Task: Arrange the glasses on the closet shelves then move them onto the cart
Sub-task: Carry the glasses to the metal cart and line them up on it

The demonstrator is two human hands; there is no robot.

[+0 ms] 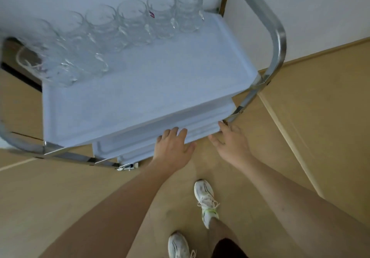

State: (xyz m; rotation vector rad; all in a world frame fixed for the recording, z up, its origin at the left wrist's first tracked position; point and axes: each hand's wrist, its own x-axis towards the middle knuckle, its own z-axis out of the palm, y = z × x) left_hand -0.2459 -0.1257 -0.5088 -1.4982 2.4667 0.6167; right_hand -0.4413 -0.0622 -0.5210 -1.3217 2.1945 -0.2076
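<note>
A white cart (152, 89) with a chrome frame stands in front of me. Several clear glass mugs (132, 20) stand in a row along the far edge of its top shelf, with more mugs (66, 67) grouped at the left end. My left hand (173, 149) hovers with fingers spread near the front edge of the cart's lower shelves. My right hand (232, 143) is open too, fingers reaching toward the cart's front right corner. Neither hand holds anything.
The cart's chrome handle (278, 37) arches on the right side, and another chrome bar (12, 137) curves at the left. A white wall is behind the cart. The floor (310, 107) is tan, and my white shoes (205, 199) stand on it below.
</note>
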